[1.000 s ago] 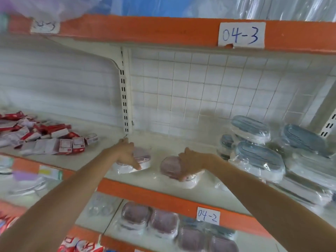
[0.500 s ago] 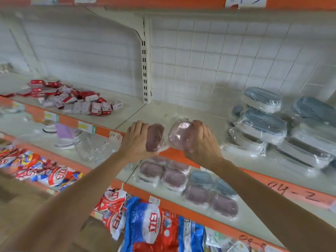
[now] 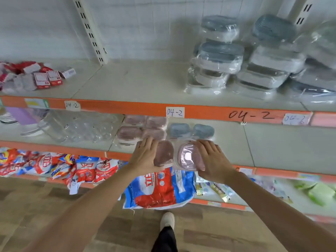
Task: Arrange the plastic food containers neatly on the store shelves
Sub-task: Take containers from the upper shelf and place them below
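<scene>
My left hand [image 3: 145, 155] holds a small wrapped container with a dark pink lid [image 3: 163, 153], and my right hand [image 3: 211, 159] holds a second pink-lidded container [image 3: 188, 157]. Both are at the front edge of the second shelf [image 3: 272, 142], side by side. Right behind them on that shelf stand several pink-lidded containers [image 3: 138, 130] and two blue-lidded ones [image 3: 190, 130]. Larger blue-lidded containers [image 3: 236, 55] in plastic wrap are piled on the upper shelf [image 3: 141, 82] at the right.
Red and white small packs [image 3: 36, 75] lie on the upper shelf at the left. Clear glassware [image 3: 78, 128] stands left of the pink containers. Red and blue bags [image 3: 158, 188] hang off the lowest shelf. My shoe [image 3: 167, 220] is on the wooden floor.
Both hands lifted the two pink-lidded containers off the upper shelf and brought them down to the front of the second shelf. The view tilted downward.
</scene>
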`<state>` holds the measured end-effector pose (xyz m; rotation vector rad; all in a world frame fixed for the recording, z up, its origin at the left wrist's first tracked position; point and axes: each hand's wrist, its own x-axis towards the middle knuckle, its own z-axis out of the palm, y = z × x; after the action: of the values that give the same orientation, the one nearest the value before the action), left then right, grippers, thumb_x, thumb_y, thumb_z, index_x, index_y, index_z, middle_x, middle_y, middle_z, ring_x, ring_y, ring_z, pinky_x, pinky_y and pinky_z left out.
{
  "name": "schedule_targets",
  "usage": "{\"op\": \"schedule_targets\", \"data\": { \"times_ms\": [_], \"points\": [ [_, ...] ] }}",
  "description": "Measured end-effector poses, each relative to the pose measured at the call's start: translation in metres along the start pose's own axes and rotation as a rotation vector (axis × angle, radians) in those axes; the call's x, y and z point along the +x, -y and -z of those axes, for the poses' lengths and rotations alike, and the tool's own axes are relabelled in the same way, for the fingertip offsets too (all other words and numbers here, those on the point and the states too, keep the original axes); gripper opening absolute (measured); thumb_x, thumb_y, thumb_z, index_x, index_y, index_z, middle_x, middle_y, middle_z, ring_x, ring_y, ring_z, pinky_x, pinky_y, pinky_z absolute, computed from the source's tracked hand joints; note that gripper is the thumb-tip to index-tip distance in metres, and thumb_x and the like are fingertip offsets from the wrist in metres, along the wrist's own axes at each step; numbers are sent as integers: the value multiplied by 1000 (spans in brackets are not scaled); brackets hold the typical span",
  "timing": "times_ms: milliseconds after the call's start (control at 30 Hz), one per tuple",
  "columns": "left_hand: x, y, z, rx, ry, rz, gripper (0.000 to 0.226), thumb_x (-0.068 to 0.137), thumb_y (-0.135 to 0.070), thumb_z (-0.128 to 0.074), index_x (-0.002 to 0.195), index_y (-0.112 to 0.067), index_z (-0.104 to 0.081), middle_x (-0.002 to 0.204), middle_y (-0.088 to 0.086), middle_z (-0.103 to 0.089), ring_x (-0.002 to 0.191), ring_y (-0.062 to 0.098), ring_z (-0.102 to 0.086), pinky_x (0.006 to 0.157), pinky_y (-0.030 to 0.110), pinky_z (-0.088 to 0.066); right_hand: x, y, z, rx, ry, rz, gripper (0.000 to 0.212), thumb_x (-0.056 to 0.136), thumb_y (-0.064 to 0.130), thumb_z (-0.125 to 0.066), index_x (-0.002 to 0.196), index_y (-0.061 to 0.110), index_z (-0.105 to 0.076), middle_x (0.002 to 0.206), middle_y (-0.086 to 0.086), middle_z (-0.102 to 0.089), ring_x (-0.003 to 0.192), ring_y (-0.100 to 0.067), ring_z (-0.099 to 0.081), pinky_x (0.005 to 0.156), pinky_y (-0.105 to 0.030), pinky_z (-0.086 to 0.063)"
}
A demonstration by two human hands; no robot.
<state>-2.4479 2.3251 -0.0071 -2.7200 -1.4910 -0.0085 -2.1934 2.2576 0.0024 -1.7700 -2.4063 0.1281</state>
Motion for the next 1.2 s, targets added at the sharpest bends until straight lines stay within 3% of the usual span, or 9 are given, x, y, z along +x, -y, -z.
{"op": "schedule_targets", "data": {
  "times_ms": [100, 200, 333, 500, 700, 867, 1200],
  "points": [
    [12, -25, -28, -27, 88, 1, 103, 66, -69, -63, 142, -10, -27, 130, 8, -35, 120, 25, -35, 100, 35, -31, -28, -20, -27, 38, 101, -170, 95, 68, 44, -71, 145, 15, -25, 141, -5, -35, 129, -26, -32, 105, -35, -27],
    [21, -49, -51, -41, 146, -41, 99, 65, -64, -67, 140, -10, -30, 131, 9, -35, 120, 26, -36, 100, 36, -32, -45, -33, -52, 115, 146, -298, 92, 68, 45, -73, 143, 14, -29, 139, -6, -37, 127, -27, -36, 101, -33, -28],
    [30, -63, -76, -77, 199, -78, 95, 67, -58, -70, 139, -10, -31, 129, 8, -36, 119, 26, -37, 101, 33, -29, -54, -45, -77, 144, 210, -429, 87, 69, 32, -74, 140, 8, -31, 137, -11, -33, 124, -30, -38, 100, -36, -32],
    [56, -61, -90, -280, 139, -17, 89, 68, -41, -79, 138, -7, -37, 131, 9, -43, 121, 27, -42, 106, 33, -29, -34, -62, -85, -47, 154, -520, 79, 71, 17, -67, 141, 7, -32, 132, -11, -39, 119, -31, -40, 97, -38, -32],
    [111, -42, -96, -305, 84, -6, 80, 70, -28, -79, 135, -3, -39, 134, 11, -43, 125, 28, -39, 108, 29, -24, 27, -77, -91, -105, 102, -582, 74, 79, 10, -59, 145, 11, -24, 139, -5, -34, 130, -24, -31, 111, -39, -21],
    [142, -26, -109, -283, 223, 11, 79, 81, -25, -71, 143, -1, -27, 149, 13, -28, 139, 26, -23, 113, 30, -12, 66, -86, -112, -31, 220, -591, 84, 83, 5, -59, 149, 13, -8, 154, -3, -15, 144, -21, -8, 117, -38, -5],
    [149, -35, -141, -156, 268, -10, 80, 93, -14, -57, 150, 0, -3, 159, 16, 2, 147, 28, 3, 120, 37, -2, 66, -92, -139, 3, 310, -567, 86, 86, 6, -56, 150, 16, 0, 159, -2, 9, 146, -18, 6, 116, -35, -9]
  ]
}}
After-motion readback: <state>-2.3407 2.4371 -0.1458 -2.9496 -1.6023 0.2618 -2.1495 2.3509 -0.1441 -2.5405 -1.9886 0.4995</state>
